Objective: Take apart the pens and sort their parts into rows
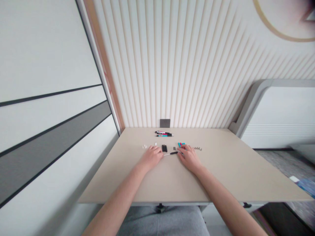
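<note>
Both my hands rest on a beige table (221, 177). My left hand (152, 156) and my right hand (189, 157) each pinch one end of a thin pen part (170, 153), white at the left and black at the right. Just beyond the hands lie black pen barrels (164, 147), blue and pink caps (181, 144), small white bits (144, 146) and small grey springs (198, 148). Three whole pens (164, 133) lie farther back near the wall.
A ribbed white wall rises behind the table, with a dark socket plate (164, 123) at table level. A white padded headboard (278, 114) stands at the right. The table's front edge is close to my lap.
</note>
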Demonstrator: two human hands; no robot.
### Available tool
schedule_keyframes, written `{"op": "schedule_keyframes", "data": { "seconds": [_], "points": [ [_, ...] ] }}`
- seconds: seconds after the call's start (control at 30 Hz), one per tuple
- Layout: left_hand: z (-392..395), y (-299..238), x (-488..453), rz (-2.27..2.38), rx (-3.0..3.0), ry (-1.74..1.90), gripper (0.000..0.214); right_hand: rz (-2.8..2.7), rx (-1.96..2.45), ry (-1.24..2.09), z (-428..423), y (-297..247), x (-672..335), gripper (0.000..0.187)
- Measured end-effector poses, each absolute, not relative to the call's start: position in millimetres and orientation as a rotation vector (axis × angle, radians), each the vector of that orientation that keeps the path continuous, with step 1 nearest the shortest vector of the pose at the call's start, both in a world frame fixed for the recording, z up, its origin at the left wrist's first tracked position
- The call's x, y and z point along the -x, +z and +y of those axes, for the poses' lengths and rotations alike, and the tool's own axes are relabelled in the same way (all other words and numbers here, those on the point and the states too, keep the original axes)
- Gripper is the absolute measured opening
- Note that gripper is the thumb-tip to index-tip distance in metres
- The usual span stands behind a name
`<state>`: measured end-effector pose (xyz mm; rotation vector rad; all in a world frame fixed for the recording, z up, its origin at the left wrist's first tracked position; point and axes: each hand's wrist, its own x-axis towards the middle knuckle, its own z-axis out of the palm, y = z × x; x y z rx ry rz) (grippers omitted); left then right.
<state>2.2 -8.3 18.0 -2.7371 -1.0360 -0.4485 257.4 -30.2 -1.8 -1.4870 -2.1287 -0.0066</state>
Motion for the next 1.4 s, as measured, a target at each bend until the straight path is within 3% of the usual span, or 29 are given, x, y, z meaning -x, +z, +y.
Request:
{"op": "schedule_keyframes", "data": {
  "seconds": [0.33, 0.7, 1.1, 1.3, 1.4],
  "points": [
    [-15.6, 26.1, -4.9, -0.990, 2.716, -0.409, 0.018, -2.221, 1.379, 0.067, -35.5, 5.7, -251.2, 0.011],
    [-14.4, 22.5, -5.3, -0.939, 2.719, -0.429, 0.018, -2.217, 1.186, 0.193, -35.8, 6.5, -249.4, 0.020],
    [-9.0, 25.9, 10.5, -1.273, 2.588, -0.651, 0.025, -2.043, 1.342, 0.256, -27.9, 0.3, -263.0, 0.024],
    [-11.4, 26.2, 6.2, -1.177, 2.656, -0.603, 0.028, -2.203, 1.268, 0.319, -32.1, 1.0, -257.0, 0.017],
    [-12.7, 25.5, 3.9, -1.083, 2.724, -0.559, 0.029, -2.127, 1.301, 0.273, -32.3, 0.1, -257.0, 0.026]
  ]
}}
